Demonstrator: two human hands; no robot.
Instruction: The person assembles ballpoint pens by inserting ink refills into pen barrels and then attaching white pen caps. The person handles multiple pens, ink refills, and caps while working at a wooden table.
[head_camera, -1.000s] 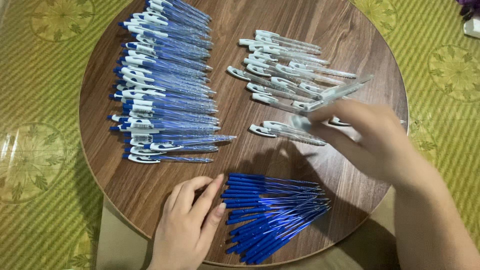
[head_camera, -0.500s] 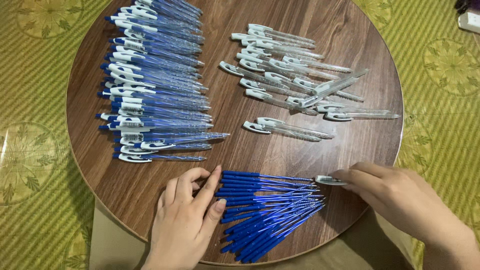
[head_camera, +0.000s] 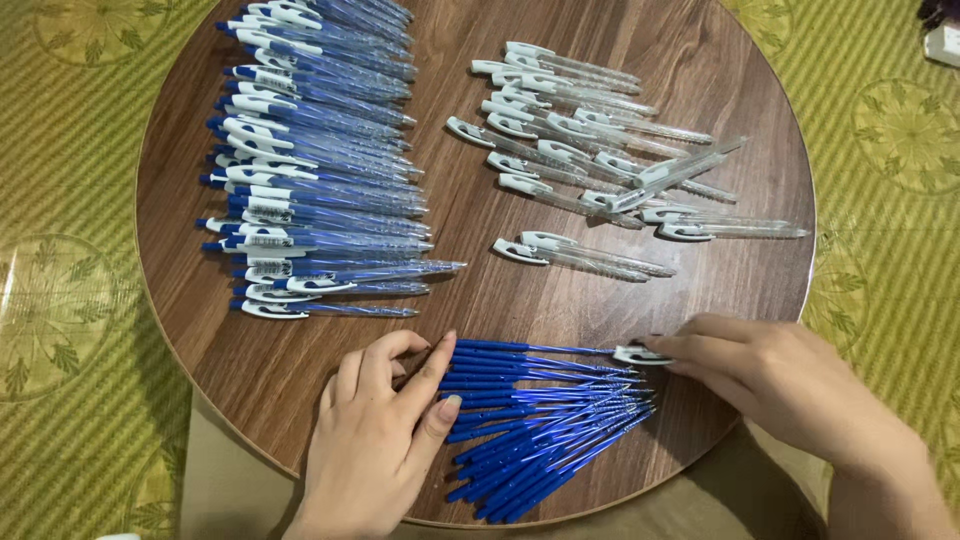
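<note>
The right hand (head_camera: 790, 385) was up over the clear pen tubes a second ago, and now it is down low on the round wooden table (head_camera: 760, 290), holding one clear pen tube (head_camera: 640, 354) by its white clip end. Its fingers are pinched on that tube, right at the tips of the blue ink sticks (head_camera: 540, 420). The ink sticks lie in a loose bunch near the front edge of the table. The left hand (head_camera: 385, 440) rests flat at the other end of the bunch, fingers spread a little and touching the ends. A big pile of finished blue pens (head_camera: 320, 170) is on the left, and empty clear tubes (head_camera: 590, 150) are on the right
</note>
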